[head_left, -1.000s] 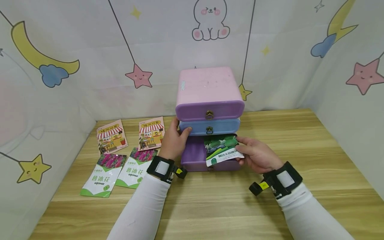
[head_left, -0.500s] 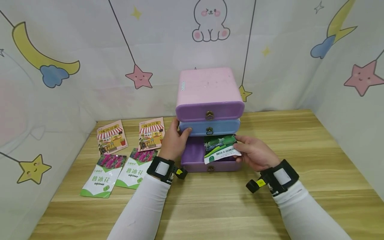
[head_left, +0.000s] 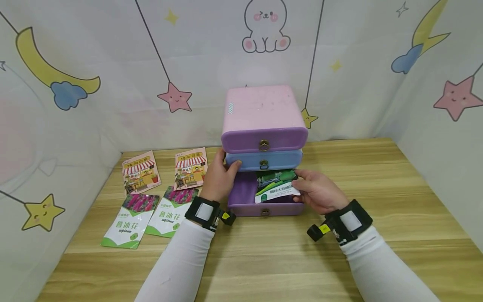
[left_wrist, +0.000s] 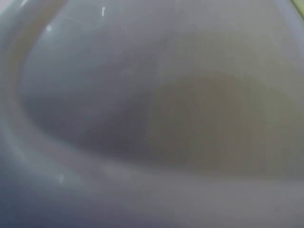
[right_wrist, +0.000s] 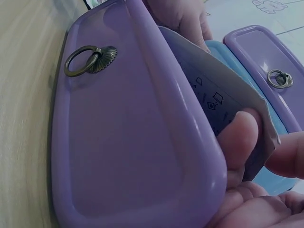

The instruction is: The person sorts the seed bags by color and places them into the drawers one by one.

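In the head view, a small drawer cabinet (head_left: 260,107) with a pink top stands on the table. Its bottom purple drawer (head_left: 241,188) is pulled out. My left hand (head_left: 219,178) holds the cabinet's left side, thumb on the front of the blue drawer (head_left: 249,160). At the right, my right hand (head_left: 320,192) pinches a green and white seed packet (head_left: 277,188) by its right edge. The packet lies tilted over the open drawer, its far edge under the blue drawer. The right wrist view shows the packet's printed back (right_wrist: 213,92) between thumb and fingers, behind the drawer front (right_wrist: 128,123).
To the left lie two pink seed packets (head_left: 141,172) with a shop picture and two white-green flower packets (head_left: 126,222). A printed curtain (head_left: 211,63) stands behind and beside the table (head_left: 264,256). The left wrist view holds only a blurred, close drawer rim (left_wrist: 118,175).
My right hand has moved a little left with the seed packet, which now sits lower and farther into the open drawer. The left hand and cabinet stay in place.
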The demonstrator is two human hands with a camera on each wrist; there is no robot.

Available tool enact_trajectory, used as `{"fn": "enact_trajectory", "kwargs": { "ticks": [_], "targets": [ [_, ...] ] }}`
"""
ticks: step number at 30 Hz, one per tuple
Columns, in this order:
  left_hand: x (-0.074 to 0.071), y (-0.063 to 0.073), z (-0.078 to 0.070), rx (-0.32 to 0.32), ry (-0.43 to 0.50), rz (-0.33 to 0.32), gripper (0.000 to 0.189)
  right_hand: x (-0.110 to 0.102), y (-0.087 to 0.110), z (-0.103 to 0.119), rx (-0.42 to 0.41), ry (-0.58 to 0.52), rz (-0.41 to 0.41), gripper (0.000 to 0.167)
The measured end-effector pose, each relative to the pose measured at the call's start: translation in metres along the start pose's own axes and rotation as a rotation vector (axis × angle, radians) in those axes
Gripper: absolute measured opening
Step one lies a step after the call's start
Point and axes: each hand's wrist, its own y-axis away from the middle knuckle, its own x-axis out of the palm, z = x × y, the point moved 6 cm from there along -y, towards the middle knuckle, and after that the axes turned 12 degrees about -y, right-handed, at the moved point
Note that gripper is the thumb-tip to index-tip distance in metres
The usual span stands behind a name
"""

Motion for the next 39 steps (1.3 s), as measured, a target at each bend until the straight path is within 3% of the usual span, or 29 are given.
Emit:
{"fn": "enact_trajectory", "kwargs": {
  "ticks": [19,31,39],
  "targets": [
    [-0.0008,0.0010,-0.0022,0.000,0.020,0.010,0.061,-0.0047,-0.0070,-0.0024,-0.005,0.131,-0.129,0.070],
    [-0.0002,0.0004,-0.0005,-0.001,0.032,0.015,0.061,-0.0014,-0.0037,0.0014,-0.037,0.324,-0.157,0.075],
    [0.0002,0.0005,-0.0008,0.000,0.029,0.012,0.060,-0.0001,-0.0042,0.0003,-0.012,0.357,-0.156,0.073]
  ]
}}
